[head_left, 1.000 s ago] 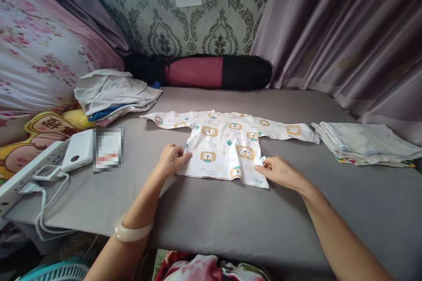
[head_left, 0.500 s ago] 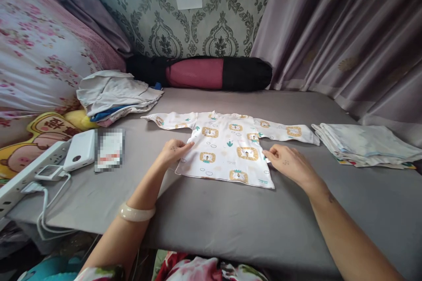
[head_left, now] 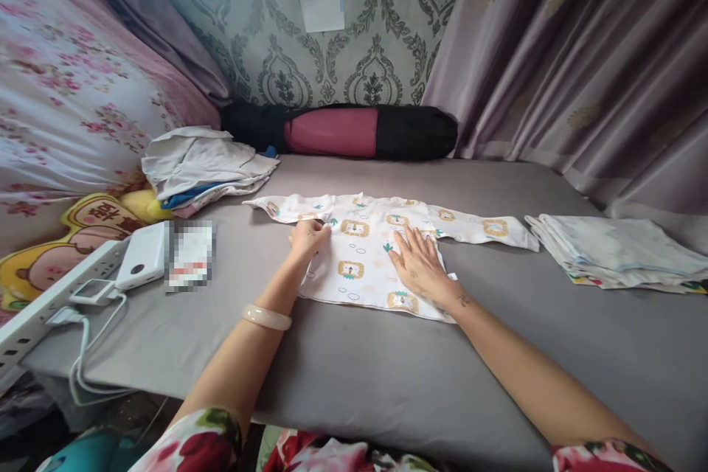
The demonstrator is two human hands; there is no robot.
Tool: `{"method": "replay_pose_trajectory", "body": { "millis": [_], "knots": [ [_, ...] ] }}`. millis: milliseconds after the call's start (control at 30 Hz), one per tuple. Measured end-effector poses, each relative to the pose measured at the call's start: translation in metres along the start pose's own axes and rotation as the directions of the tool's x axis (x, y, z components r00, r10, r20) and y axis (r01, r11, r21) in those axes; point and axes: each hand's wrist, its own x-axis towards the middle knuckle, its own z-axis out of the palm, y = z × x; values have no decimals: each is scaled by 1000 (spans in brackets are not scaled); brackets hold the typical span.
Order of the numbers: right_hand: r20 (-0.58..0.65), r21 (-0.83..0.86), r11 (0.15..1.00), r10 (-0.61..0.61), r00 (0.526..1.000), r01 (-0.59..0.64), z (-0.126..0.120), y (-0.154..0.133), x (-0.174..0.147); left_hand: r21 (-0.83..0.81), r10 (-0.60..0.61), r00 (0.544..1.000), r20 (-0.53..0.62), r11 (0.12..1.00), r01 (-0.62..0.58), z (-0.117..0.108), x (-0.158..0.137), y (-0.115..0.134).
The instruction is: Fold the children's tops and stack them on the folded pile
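Note:
A small white long-sleeved shirt with a yellow lion print lies spread flat on the grey-covered surface, sleeves out to both sides. At its left edge, just below the left sleeve, my left hand is closed, with thumb and fingers pinched at the fabric. My right hand rests flat on the right half of the shirt front, fingers spread, covering part of the print. The hem faces me and looks fairly straight.
Folded cloths lie to the right; a looser clothes pile is at back left. A black-and-red roll lies along the wall. At left are a power strip, a white power bank and a pixelated packet.
My right hand has moved from the shirt's right edge onto its front and opened flat. My left hand has slid up the left edge toward the underarm. The view has shifted slightly.

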Motion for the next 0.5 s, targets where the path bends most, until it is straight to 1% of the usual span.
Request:
{"method": "replay_pose_trajectory", "body": {
  "millis": [67, 133, 233, 300, 333, 367, 400, 433, 500],
  "knots": [
    [-31, -38, 999, 16, 999, -17, 2, 0, -2, 103, 22, 997, -74, 995, -15, 3, -3, -2],
    [-55, -57, 998, 37, 998, -40, 3, -1, -4, 207, 81, 988, -133, 977, -53, 5, -8, -3],
    [-52, -62, 996, 53, 997, -56, 0, -1, -5, 369, 174, 971, -165, 924, -103, 1, -17, 2],
    [-12, -49, 997, 65, 998, -66, -5, -2, -3, 472, 237, 957, -168, 871, -133, -3, -23, 11],
    [19, -35, 997, 75, 997, -74, -8, -4, -1, 507, 278, 949, -150, 846, -167, -5, -25, 18],
    [52, -17, 997, 79, 995, -78, -11, -7, 2, 521, 328, 938, -112, 823, -226, -4, -27, 25],
    [79, 3, 997, 75, 994, -75, -13, -10, 6, 509, 389, 920, -54, 803, -309, -2, -29, 34],
    [96, 26, 998, 62, 993, -65, -15, -15, 11, 470, 457, 889, 18, 781, -411, 4, -30, 43],
    [92, 64, 997, 27, 995, -33, -14, -26, 21, 333, 583, 799, 145, 732, -595, 20, -31, 59]
  ]
}}
